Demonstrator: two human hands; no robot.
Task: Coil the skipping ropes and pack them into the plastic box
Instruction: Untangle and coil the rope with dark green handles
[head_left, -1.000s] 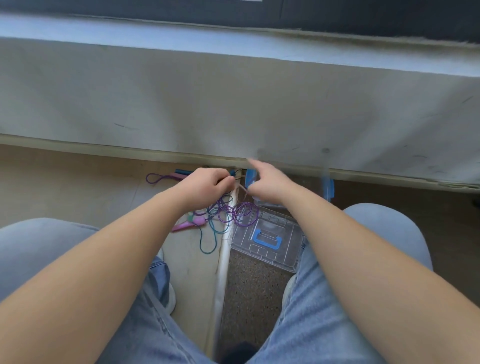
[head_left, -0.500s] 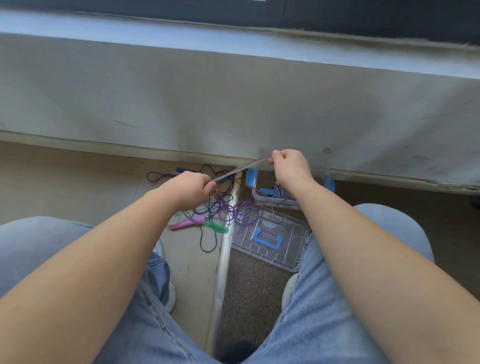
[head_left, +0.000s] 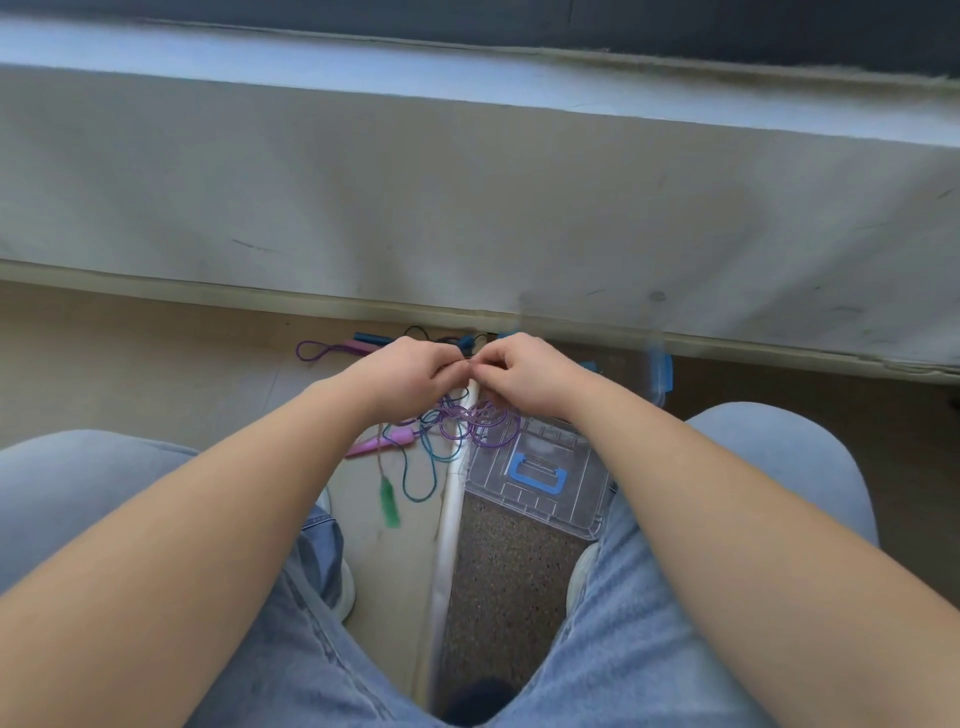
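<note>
Left hand (head_left: 410, 371) and right hand (head_left: 524, 371) are held fingertip to fingertip, both pinched shut; the pinched item can't be made out. Skipping ropes (head_left: 467, 423) are tangled on the floor beneath, overlapping clear lid (head_left: 540, 478). Plastic box (head_left: 657, 371) sits behind, blurred.

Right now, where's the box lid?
In the head view the clear lid with the blue handle lies flat on the floor right of centre, below the right hand, against the person's right leg, purple rope loops overlapping its top-left corner.
</note>
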